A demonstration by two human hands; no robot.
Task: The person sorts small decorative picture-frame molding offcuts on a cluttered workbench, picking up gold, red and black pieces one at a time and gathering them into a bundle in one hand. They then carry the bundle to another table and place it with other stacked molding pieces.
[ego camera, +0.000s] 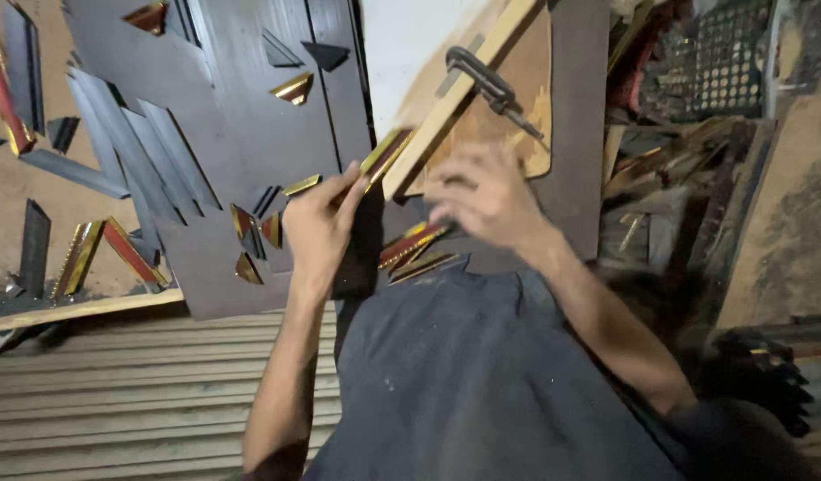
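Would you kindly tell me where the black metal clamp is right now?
In the head view the black clamp sits upper centre, gripping the pale wooden strip against the brown board, just above the right hand.

Left hand [317,223]: raised on a bare forearm rising from the lower edge of view, back toward the camera, fingers curled in a closed grip, thumb uppermost. Right hand [482,196]: blurred, fingers bent and spread, grip unclear; bare forearm slanting down to the lower right. Hands near, apart.
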